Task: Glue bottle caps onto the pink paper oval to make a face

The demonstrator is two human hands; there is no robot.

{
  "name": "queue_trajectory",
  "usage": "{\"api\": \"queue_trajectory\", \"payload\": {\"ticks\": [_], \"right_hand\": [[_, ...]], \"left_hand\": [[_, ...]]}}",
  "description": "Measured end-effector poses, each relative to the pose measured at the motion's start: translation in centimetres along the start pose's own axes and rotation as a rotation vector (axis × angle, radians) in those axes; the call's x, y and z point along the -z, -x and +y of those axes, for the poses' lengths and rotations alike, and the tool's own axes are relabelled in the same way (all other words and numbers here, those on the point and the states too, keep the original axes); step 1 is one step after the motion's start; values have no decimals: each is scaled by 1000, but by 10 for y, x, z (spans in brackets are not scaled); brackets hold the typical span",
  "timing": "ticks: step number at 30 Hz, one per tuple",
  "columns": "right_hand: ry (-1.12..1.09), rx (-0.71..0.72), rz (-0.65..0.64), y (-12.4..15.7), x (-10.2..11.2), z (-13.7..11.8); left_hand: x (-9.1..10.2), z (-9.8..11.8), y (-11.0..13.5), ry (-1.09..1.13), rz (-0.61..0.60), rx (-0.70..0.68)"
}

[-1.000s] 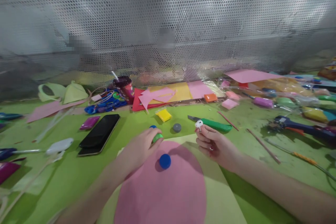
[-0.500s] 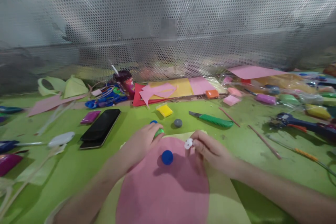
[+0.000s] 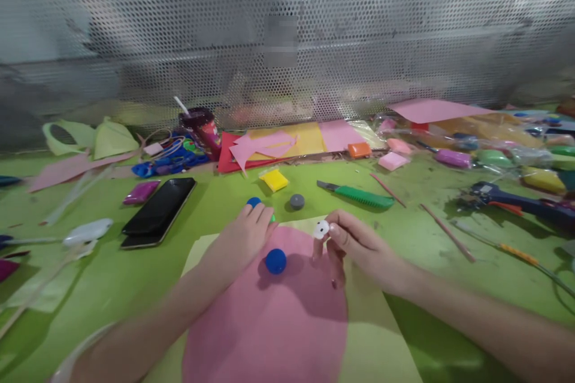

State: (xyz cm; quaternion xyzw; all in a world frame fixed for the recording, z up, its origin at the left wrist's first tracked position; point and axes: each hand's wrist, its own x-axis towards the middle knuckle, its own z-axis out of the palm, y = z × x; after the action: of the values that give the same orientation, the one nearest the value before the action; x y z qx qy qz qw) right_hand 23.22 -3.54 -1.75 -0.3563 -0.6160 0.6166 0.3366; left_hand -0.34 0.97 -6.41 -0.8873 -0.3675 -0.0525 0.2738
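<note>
Brought nearer the blue ball (image 3: 275, 261), the white piece (image 3: 320, 228) is pinched by the right hand (image 3: 363, 248), best lightly; whether the left hand (image 3: 245, 238) grips cannot be told.

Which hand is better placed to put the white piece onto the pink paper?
Right hand, probably: it holds the white piece near the pink paper; the left hand partly covers something green.

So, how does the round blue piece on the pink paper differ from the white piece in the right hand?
The blue piece is plain, while the white piece has dark spots. The blue piece lies on the pink paper; the white piece is pinched in the right hand. Both look small.
</note>
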Motion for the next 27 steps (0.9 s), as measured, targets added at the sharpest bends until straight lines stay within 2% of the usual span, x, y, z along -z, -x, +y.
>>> {"api": "queue_trajectory", "payload": {"ticks": [2, 5, 8, 16, 18, 23, 27], "right_hand": [[-20, -5, -38, 0, 2, -1], [44, -114, -84, 0, 4, -2], [108, -201, -59, -1, 6, -3], [-266, -247, 76, -10, 8, -1], [-324, -259, 125, -11, 9, -1], [-375, -224, 326, -14, 12, -5], [-355, -169, 474, -15, 18, -9]], "left_hand": [[0, -1, 0, -32, -9, -19], [0, -2, -1, -11, -1, 25], [0, -3, -2, 22, -3, 45], [7, -7, -2, 154, -134, 21], [11, -9, -3, 243, -173, 59], [24, -12, -7, 492, -247, 272], [30, -12, -9, 575, -288, 328]]}}
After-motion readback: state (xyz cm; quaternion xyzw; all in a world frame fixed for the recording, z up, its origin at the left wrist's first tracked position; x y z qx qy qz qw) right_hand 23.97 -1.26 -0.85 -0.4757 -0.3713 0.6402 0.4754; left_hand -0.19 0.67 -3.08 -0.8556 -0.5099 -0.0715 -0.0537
